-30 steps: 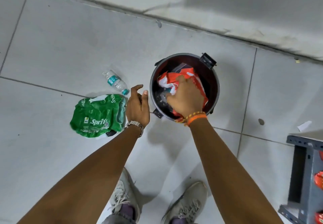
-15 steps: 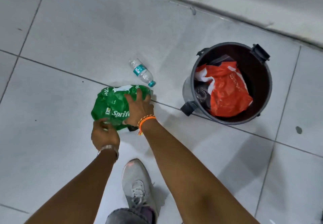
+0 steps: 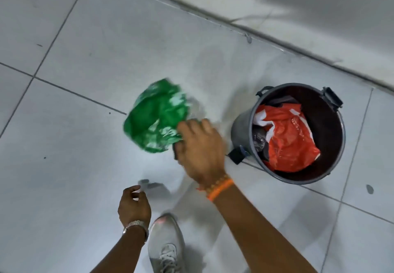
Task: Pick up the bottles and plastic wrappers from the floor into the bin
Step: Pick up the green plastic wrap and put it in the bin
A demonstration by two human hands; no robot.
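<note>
A crumpled green plastic wrapper with white lettering is gripped at its lower right edge by the person's right hand, whose fingers are curled closed around the bunched plastic. The wrapper is blurred, and whether its far end touches the white tiled floor cannot be told. Something pale and clear shows just behind the wrapper's right side, too smeared to identify. The right wrist wears an orange band and a beaded bracelet. To the right of that hand, close but apart from it, stands a round dark grey plastic bin with clip handles on its rim. Inside the bin lies a crumpled orange-red plastic bag with white patches, with darker rubbish partly visible under and beside it. The left hand hangs lower and nearer the viewer, well apart from the wrapper, its fingers loosely curled inward and holding nothing that can be seen; a silver metal watch sits on that wrist. Just beside the left forearm, one grey laced sneaker rests on the floor. A small dark shape lies on the tile just above the left hand, too blurred to name. Beyond the bin, a grey wall meets the floor along a diagonal line.
</note>
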